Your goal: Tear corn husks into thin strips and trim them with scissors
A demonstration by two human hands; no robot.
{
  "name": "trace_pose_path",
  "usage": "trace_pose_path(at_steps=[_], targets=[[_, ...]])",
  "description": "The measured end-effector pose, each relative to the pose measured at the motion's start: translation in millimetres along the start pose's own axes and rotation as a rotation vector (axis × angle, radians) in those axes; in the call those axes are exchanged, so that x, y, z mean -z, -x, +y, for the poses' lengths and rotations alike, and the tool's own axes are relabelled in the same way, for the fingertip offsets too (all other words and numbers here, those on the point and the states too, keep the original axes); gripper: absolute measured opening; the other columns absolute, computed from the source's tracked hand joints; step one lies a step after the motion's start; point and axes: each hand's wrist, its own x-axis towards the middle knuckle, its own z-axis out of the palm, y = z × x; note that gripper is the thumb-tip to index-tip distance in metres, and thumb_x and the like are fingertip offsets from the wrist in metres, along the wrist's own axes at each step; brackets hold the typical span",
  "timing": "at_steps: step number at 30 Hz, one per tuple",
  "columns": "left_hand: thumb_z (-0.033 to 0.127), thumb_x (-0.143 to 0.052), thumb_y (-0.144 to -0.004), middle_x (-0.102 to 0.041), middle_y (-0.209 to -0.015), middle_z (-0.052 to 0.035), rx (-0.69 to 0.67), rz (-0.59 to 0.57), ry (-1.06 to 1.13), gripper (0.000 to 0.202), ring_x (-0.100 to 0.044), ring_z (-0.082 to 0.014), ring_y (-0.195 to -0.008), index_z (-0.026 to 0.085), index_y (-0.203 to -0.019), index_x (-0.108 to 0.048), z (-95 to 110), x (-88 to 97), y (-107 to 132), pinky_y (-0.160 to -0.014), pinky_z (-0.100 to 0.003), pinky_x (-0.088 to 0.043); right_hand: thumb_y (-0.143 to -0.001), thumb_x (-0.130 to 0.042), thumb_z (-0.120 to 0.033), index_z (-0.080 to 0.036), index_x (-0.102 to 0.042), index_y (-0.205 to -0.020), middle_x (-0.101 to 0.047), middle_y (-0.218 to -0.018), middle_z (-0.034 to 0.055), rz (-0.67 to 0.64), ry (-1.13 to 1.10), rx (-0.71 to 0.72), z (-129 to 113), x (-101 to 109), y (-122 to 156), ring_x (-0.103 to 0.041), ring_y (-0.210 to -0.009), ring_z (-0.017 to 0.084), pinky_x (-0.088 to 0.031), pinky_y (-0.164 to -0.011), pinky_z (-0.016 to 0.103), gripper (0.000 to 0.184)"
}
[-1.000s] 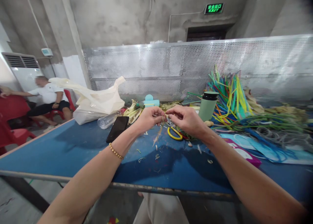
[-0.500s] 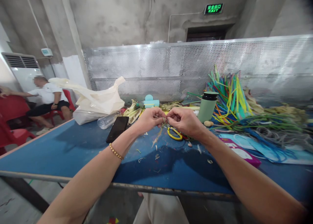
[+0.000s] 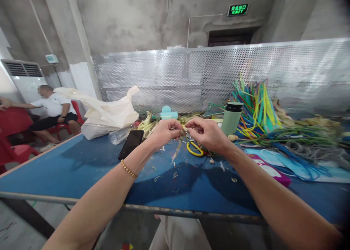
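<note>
Above the middle of the blue table, my left hand [image 3: 168, 132] pinches a dry, pale strip that looks like corn husk [image 3: 176, 153], with its tail hanging below the fingers. Close beside it is my right hand [image 3: 206, 134], its thumb and forefinger drawn together near the strip's top. Whatever lies between those right fingertips is too small to make out. Below the right hand lie scissors with yellow handles [image 3: 195, 149], their blades partly hidden. Small pale scraps [image 3: 175, 175] are scattered on the tabletop under both hands.
Left of the hands are a black phone [image 3: 131, 144], a clear bottle [image 3: 117, 136] and a white plastic bag [image 3: 109, 115]. On the right stand a green tumbler [image 3: 232, 119], colourful strips [image 3: 258, 108], tangled cords [image 3: 308, 148] and a magenta packet [image 3: 269, 170]. A seated person [image 3: 56, 109] is far left.
My right fingertips have drawn slightly away from my left ones, opening a small gap between the hands. The left hand still holds the strip in nearly the same place.
</note>
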Motion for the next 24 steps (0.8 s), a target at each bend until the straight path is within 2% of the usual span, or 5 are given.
trace_pose_path(at_steps=[4, 10, 19, 24], targets=[[0.012, -0.067, -0.07, -0.063, -0.069, -0.0025, -0.006, -0.014, 0.0, 0.008, -0.05, -0.0055, -0.053, 0.01, -0.074, -0.06, 0.5, 0.0, 0.0, -0.053, -0.022, -0.039, -0.081, -0.055, -0.02, -0.014, -0.069, -0.099, -0.068, -0.077, 0.0038, -0.006, -0.01, 0.037, 1.3, 0.4, 0.2, -0.054, -0.06, 0.011, -0.04, -0.058, 0.024, 0.023], [0.015, -0.068, -0.07, -0.059, -0.065, -0.0003, 0.013, 0.02, -0.026, 0.01, -0.049, -0.0058, -0.052, 0.011, -0.074, -0.06, 0.3, 1.0, -1.0, -0.052, -0.022, -0.037, -0.078, -0.058, -0.018, -0.015, -0.066, -0.076, -0.06, -0.062, 0.0001, 0.031, 0.03, 0.079, 2.5, -4.9, -0.2, -0.048, -0.055, 0.01, -0.037, -0.056, 0.024, 0.008], [0.016, -0.073, -0.065, -0.058, -0.066, 0.0008, 0.044, 0.064, 0.1, 0.016, -0.047, -0.0047, -0.054, 0.011, -0.075, -0.061, -5.3, 1.3, -2.5, -0.054, -0.022, -0.036, -0.073, -0.058, -0.014, -0.016, -0.059, -0.069, -0.057, -0.059, -0.0015, 0.036, 0.022, 0.09, -6.6, -8.2, 2.2, -0.047, -0.053, 0.009, -0.035, -0.054, 0.023, 0.005], [0.016, -0.074, -0.065, -0.06, -0.072, -0.0004, 0.062, 0.042, 0.161, 0.019, -0.052, -0.0058, -0.06, 0.011, -0.078, -0.062, -4.0, 1.9, -1.4, -0.06, -0.023, -0.039, -0.079, -0.056, -0.018, -0.015, -0.064, -0.074, -0.058, -0.062, -0.0006, 0.04, 0.005, 0.091, -3.4, -2.6, 1.5, -0.046, -0.054, 0.009, -0.035, -0.054, 0.023, 0.01]])
